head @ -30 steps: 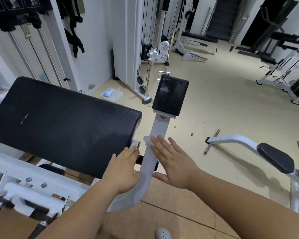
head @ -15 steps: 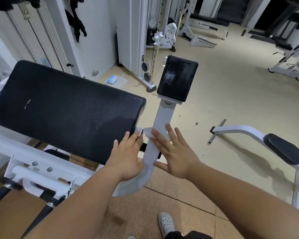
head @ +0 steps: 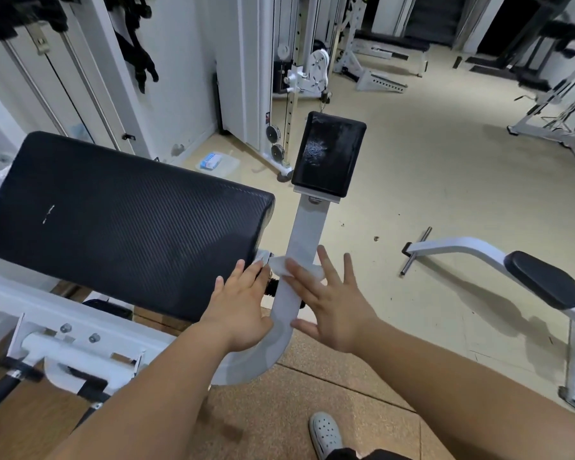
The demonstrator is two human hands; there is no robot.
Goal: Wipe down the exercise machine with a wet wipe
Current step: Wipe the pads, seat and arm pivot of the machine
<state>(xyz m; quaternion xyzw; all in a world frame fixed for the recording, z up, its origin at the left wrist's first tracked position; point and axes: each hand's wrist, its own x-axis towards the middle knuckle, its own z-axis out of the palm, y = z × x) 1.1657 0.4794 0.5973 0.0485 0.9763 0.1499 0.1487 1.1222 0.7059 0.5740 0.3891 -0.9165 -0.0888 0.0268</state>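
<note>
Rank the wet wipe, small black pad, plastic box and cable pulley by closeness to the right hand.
1. Wet wipe, beneath the right hand, on the white arm.
2. Small black pad, at that arm's end, ahead.
3. Plastic box, on the floor beyond, left.
4. Cable pulley, farthest back.

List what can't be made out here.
Head view:
Wet wipe: mostly under the right hand; extent hidden.
Joint beside the white arm: partly covered by the left hand.
Packet in the floor tub: print too small.
Large black pad: left end cut by the frame edge.
</note>
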